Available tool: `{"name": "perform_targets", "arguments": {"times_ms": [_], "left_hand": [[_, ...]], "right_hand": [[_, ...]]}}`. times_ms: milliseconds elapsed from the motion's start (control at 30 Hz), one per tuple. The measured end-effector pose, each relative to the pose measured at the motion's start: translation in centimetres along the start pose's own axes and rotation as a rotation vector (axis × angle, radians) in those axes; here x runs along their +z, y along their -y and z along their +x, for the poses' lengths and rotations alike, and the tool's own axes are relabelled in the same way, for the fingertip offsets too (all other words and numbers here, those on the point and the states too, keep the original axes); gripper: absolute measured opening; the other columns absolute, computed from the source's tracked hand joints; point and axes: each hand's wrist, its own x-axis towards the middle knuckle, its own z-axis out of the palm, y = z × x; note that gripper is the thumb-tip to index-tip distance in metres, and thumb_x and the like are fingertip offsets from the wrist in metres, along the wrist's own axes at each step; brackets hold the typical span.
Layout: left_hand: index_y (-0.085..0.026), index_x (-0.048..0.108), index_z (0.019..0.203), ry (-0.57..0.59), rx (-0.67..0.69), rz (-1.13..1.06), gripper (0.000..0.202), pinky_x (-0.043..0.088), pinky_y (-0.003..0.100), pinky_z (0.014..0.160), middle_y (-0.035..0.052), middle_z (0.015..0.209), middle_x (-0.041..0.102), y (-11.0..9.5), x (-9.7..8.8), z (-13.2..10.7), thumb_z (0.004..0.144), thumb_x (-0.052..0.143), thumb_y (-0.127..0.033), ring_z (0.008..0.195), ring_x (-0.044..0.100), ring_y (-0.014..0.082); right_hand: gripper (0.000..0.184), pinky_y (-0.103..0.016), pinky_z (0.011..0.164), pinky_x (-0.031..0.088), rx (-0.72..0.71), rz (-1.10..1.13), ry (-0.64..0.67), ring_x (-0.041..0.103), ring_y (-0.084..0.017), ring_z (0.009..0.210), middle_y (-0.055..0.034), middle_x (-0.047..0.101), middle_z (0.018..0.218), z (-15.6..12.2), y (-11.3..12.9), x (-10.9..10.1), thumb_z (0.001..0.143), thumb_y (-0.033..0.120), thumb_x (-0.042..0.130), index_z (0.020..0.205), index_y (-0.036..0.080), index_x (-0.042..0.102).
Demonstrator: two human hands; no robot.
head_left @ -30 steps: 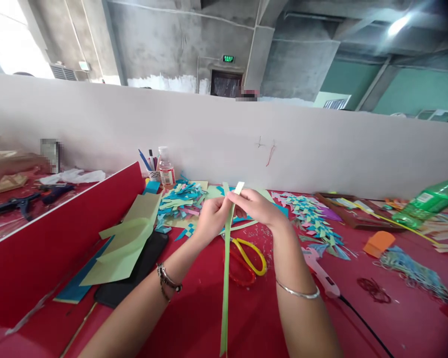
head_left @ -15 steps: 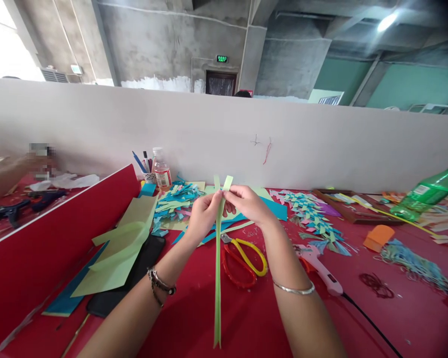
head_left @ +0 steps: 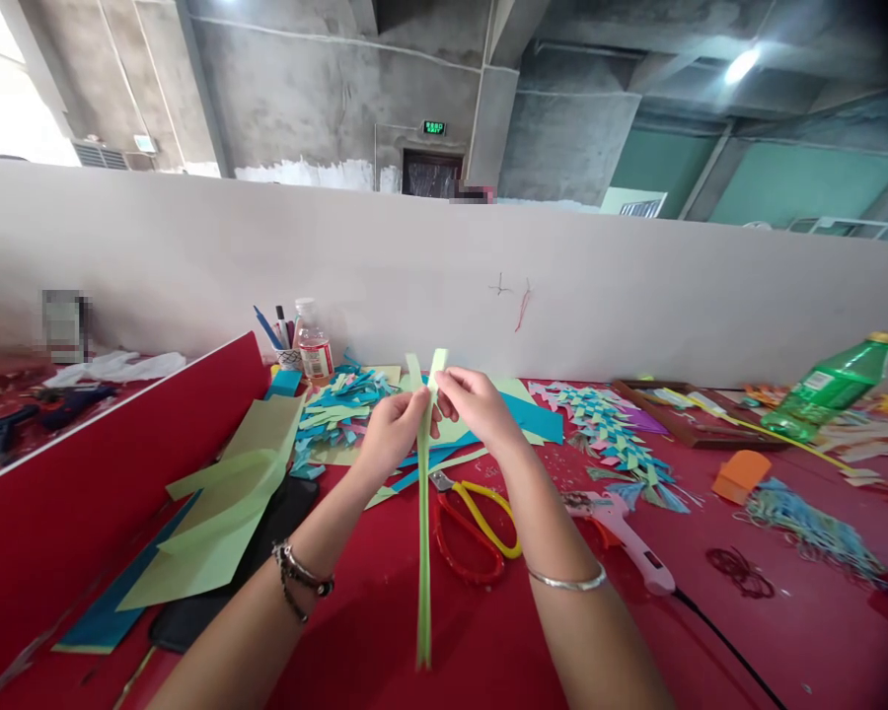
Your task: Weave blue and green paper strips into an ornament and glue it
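Note:
A long light-green paper strip [head_left: 424, 552], creased lengthwise, hangs from my hands down over the red table. Its upper end splits into two tabs that stick up above my fingers. My left hand [head_left: 398, 426] pinches the strip just below the tabs. With thumb and fingertips, my right hand [head_left: 474, 404] pinches the right-hand tab; some of its fingers are tucked behind. Scissors [head_left: 481, 528] with one red and one yellow handle lie on the table just right of the strip. Blue and green paper sheets [head_left: 529, 414] lie behind my hands.
Left are green sheets [head_left: 229, 518] over a dark flat object [head_left: 270, 547], beside a red divider [head_left: 118, 493]. A pink glue gun [head_left: 629, 537], a braided paper piece [head_left: 611, 434], a green bottle [head_left: 821, 394] and orange paper [head_left: 741, 475] lie right. Cut strips [head_left: 347, 404] sit behind left.
The view has shifted slightly. My hands still pinch the paper strip near its top, and the two tabs lean a little further apart. The strip's lower end has risen slightly in view.

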Motion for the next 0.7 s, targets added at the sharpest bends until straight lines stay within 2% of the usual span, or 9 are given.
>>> {"name": "perform_targets", "arguments": {"times_ms": [133,200,467,633,700], "left_hand": [[-0.015,0.051,0.050,-0.038,0.031,0.076,0.048,0.037,0.018,0.048,-0.0009,0.046,0.054,0.05,-0.08,-0.09,0.083,0.031,-0.043,0.043,0.046,0.0085],[-0.015,0.048,0.047,-0.066,0.026,0.082,0.049,0.036,0.019,0.047,-0.0016,0.042,0.051,0.08,-0.06,-0.13,0.084,0.030,-0.043,0.041,0.045,0.0085],[-0.016,0.044,0.047,-0.145,0.033,-0.015,0.050,0.033,0.019,0.043,-0.0025,0.041,0.046,0.05,0.15,-0.14,0.083,0.031,-0.047,0.038,0.040,0.0075],[-0.016,0.048,0.056,-0.077,0.008,-0.069,0.042,0.030,0.018,0.040,-0.0038,0.045,0.045,-0.14,0.09,-0.20,0.082,0.034,-0.046,0.038,0.037,0.0069],[-0.015,0.049,0.055,-0.082,0.033,0.011,0.043,0.030,0.018,0.042,-0.0031,0.045,0.046,-0.27,0.12,-0.36,0.083,0.033,-0.043,0.040,0.038,0.0072]], "right_hand": [[0.033,-0.021,0.048,0.034,-0.001,-0.016,0.169,0.044,-0.008,0.048,0.0038,0.045,0.052,-0.29,0.23,-0.10,0.080,0.045,0.042,0.063,0.017,0.044],[0.029,-0.021,0.049,0.034,-0.014,-0.048,0.198,0.044,-0.008,0.050,0.0037,0.046,0.054,-0.41,0.30,-0.06,0.080,0.042,0.042,0.065,0.017,0.045],[0.023,-0.021,0.047,0.032,-0.017,0.021,0.136,0.041,-0.007,0.047,0.0046,0.044,0.050,-0.14,0.06,0.56,0.079,0.032,0.042,0.061,0.018,0.042],[0.027,-0.020,0.047,0.032,0.006,0.082,-0.018,0.039,-0.006,0.046,0.0053,0.041,0.050,0.05,-0.03,0.67,0.078,0.034,0.043,0.057,0.018,0.040],[0.026,-0.021,0.047,0.032,0.014,0.075,0.015,0.040,-0.007,0.046,0.0050,0.042,0.051,-0.06,0.02,0.51,0.078,0.037,0.045,0.059,0.018,0.042]]}}
